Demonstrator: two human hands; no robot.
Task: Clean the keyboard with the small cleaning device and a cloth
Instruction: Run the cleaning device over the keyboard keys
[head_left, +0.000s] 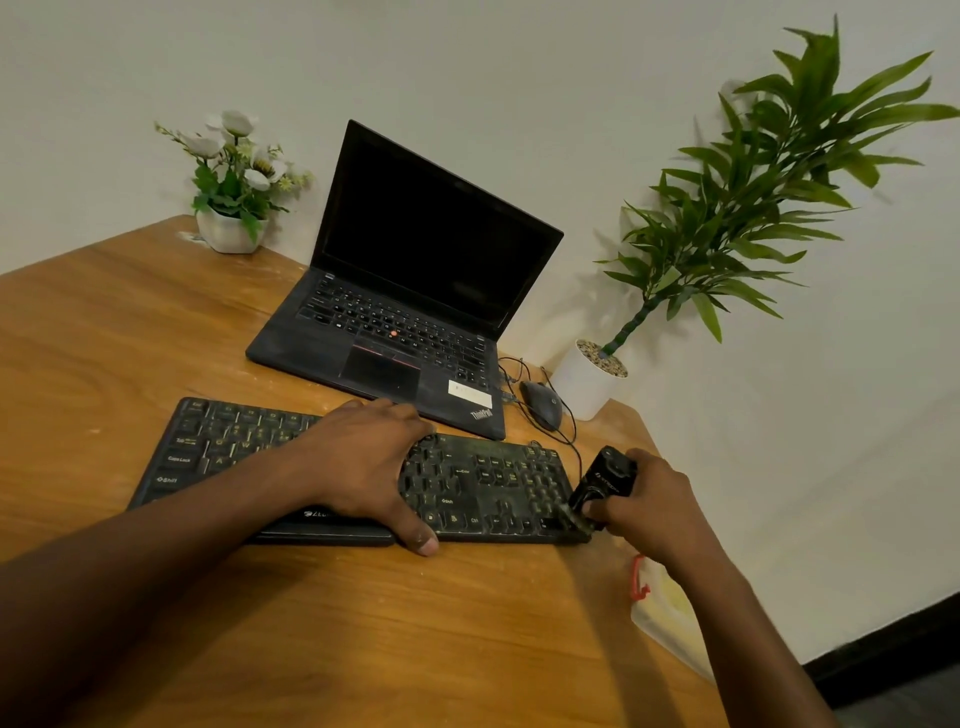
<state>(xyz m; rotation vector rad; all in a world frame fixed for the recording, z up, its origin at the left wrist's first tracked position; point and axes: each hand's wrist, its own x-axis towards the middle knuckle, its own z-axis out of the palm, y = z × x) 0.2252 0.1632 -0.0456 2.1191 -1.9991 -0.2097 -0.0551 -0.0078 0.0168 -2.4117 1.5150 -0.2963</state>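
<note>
The black keyboard (478, 483) is lying across the near middle of the wooden bench (156, 338). Its middle keys are being covered by the left grip (363, 467), released and flat, thumb at the near edge. The small cleaning device (605, 480) is being grasped by the right grip (649, 504) and held tilted against the keyboard's near right corner. An open laptop (415, 270) is standing just beyond, with a mouse (542, 404) lying to its right

I see the black, dusty keyboard (467, 483) lying flat on the tabletop (363, 623). The small black cleaning device (605, 480) leans over its right end, its tip down on the keys.
</note>
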